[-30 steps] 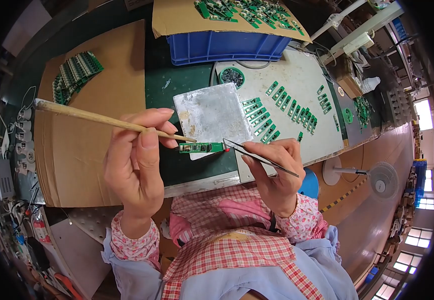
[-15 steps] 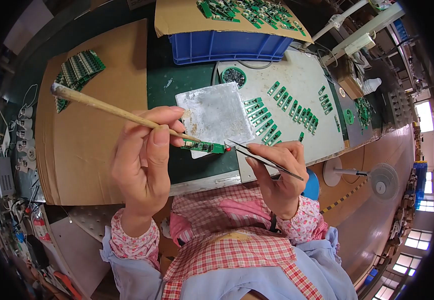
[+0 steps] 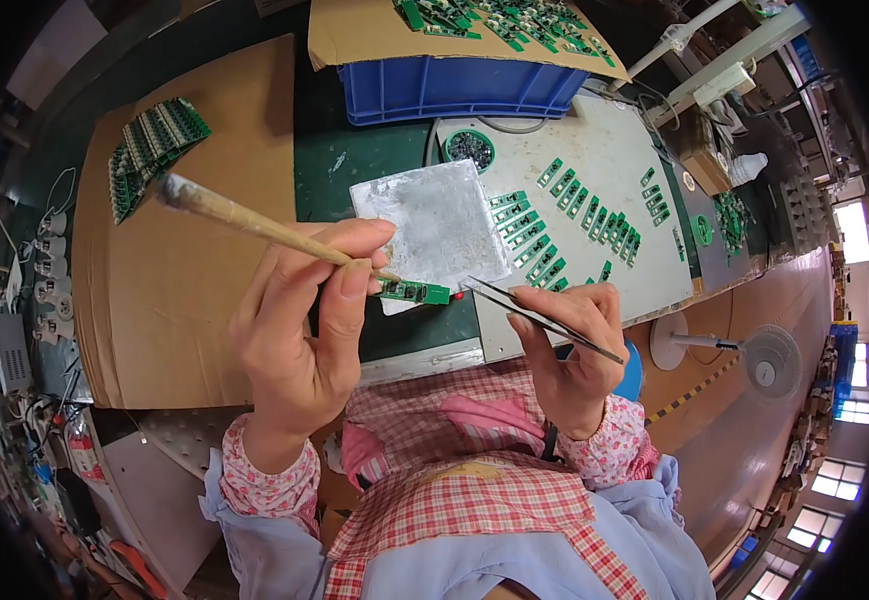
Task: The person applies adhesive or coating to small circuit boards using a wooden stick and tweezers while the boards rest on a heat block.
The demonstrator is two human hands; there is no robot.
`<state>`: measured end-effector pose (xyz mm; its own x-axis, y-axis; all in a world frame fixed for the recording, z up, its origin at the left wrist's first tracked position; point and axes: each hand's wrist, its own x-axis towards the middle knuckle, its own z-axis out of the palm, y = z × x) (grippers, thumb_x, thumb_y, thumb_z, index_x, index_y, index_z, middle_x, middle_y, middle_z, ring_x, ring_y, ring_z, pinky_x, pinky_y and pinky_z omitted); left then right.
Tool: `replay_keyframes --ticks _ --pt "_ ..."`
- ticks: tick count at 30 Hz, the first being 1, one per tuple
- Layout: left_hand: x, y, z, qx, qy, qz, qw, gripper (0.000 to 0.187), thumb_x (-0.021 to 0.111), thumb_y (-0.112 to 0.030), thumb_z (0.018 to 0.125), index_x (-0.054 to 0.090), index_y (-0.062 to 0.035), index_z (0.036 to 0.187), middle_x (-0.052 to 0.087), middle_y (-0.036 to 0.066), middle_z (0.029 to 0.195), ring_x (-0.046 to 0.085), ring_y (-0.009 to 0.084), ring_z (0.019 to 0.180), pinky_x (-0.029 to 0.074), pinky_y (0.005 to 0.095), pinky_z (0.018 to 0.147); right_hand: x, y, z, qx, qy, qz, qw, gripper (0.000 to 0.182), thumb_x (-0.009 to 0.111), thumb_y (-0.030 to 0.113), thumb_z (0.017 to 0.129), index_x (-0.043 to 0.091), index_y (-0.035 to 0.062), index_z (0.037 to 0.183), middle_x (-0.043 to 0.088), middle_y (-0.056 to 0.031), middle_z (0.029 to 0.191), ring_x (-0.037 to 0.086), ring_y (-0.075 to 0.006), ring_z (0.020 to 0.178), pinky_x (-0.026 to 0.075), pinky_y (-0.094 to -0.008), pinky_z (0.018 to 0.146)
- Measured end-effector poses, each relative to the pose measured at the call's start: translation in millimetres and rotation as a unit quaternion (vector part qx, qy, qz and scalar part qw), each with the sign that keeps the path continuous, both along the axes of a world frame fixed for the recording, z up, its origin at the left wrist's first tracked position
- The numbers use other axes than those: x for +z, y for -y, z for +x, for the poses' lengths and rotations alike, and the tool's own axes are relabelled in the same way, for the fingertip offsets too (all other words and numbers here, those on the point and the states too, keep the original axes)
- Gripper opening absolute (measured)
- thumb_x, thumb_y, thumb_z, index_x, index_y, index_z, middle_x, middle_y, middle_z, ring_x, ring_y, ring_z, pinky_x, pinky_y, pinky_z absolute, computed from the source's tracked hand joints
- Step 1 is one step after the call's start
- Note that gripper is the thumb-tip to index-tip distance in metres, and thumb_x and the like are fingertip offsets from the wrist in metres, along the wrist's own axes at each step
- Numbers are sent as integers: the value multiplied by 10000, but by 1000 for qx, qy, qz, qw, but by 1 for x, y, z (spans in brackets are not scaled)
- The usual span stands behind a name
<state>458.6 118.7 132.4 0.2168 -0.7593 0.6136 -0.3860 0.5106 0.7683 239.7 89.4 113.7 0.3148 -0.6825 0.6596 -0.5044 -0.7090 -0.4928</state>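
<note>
My left hand (image 3: 299, 335) is closed on a thin wooden stick (image 3: 254, 226), pinched between thumb and fingers, its dark blunt end up to the left. By the stick's lower tip is a small green circuit board (image 3: 424, 292); its left end is hidden by the same fingers, which seem to hold it too. My right hand (image 3: 579, 345) pinches dark metal tweezers (image 3: 564, 332), tips pointing left just beyond the board's right end. A small red part (image 3: 458, 295) shows beside that end. Beneath lies a grey, worn square plate (image 3: 429, 225).
Rows of green boards (image 3: 609, 228) lie on a pale panel (image 3: 644, 285) to the right, with a round dish of small dark parts (image 3: 469, 150). A blue crate (image 3: 454, 92) stands behind, topped by cardboard with boards. Stacked boards (image 3: 154, 145) rest on cardboard (image 3: 194, 300) at left.
My left hand has shifted right with the stick and board, and the stick's upper end has swung right and slightly down. My right hand with the tweezers has moved slightly right.
</note>
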Motion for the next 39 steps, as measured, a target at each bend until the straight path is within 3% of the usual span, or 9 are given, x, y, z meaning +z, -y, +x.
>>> replay_keyframes --ticks 19,22,31,37,39 --pt "2 -1 -3 -3 18 0 1000 164 573 4 929 657 42 1064 667 139 951 633 194 776 518 272 662 0 0 -4 -2 7 7 1000 407 821 -34 629 730 80 1009 714 1 907 529 -171 736 408 -282 677" --pt "2 -3 2 -31 84 6 996 240 453 -95 1007 597 76 1091 593 158 1032 597 176 817 510 270 678 0 0 -5 -2 3 7 1000 409 821 -37 628 730 79 1010 715 1 912 528 -171 737 410 -283 676" --pt "2 -6 4 -23 111 15 993 249 452 -105 1011 605 77 1086 595 156 1020 599 179 807 510 272 677 3 1 -4 8 6 3 1000 425 825 -33 627 723 80 1023 716 -2 922 532 -174 738 411 -287 683" --pt "1 -5 4 -16 125 0 992 242 466 -99 1006 618 78 1069 603 153 989 601 185 799 516 276 672 12 5 1 38 5 -6 999 438 830 -27 621 711 79 1029 716 3 926 546 -164 726 403 -288 697" --pt "4 -7 0 -1 92 15 996 138 577 -4 909 649 35 1021 670 120 974 626 230 811 494 310 695 13 6 4 47 8 -8 999 444 831 -27 620 707 83 1032 716 4 926 553 -160 724 399 -285 702"
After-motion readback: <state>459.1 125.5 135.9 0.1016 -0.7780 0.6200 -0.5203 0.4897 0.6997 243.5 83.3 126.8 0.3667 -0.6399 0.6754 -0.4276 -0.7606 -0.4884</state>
